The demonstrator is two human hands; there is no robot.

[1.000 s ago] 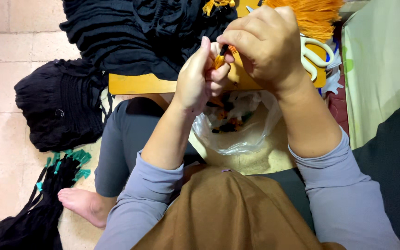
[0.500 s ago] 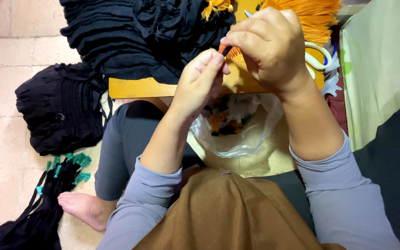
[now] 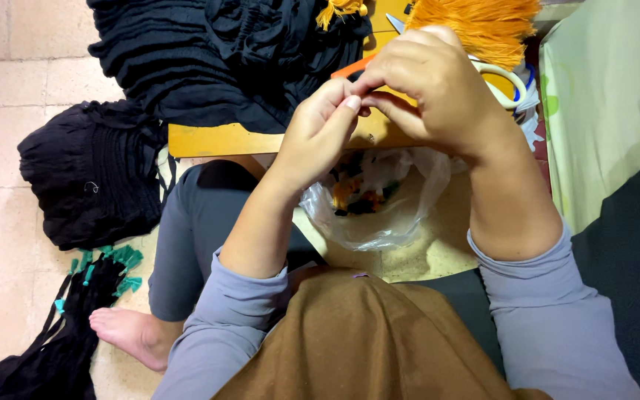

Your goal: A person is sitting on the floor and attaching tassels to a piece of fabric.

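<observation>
Presently I log: left hand (image 3: pixel 318 137) and right hand (image 3: pixel 430 89) meet fingertip to fingertip over the wooden board (image 3: pixel 231 139), pinched shut on an orange strand (image 3: pixel 351 67), barely visible. Plastic bag (image 3: pixel 379 200) of scraps lies below; orange tassel (image 3: pixel 475 26) beyond.

i note a thin orange strip (image 3: pixel 351 67) pinched between the fingertips of both hands; only a short length shows, running up and to the right from the left hand's (image 3: pixel 318 133) fingertips and vanishing under the right hand (image 3: pixel 432 92). it sits raised above the yellow wooden board, tilted slightly from level. its material i cannot tell. just beyond the right hand lies an orange tassel bundle (image 3: pixel 483 26), a thick fan of fine threads spread flat at the top edge of view, partly covered by the right hand's knuckles. whether strip and bundle are joined is hidden from me
</observation>
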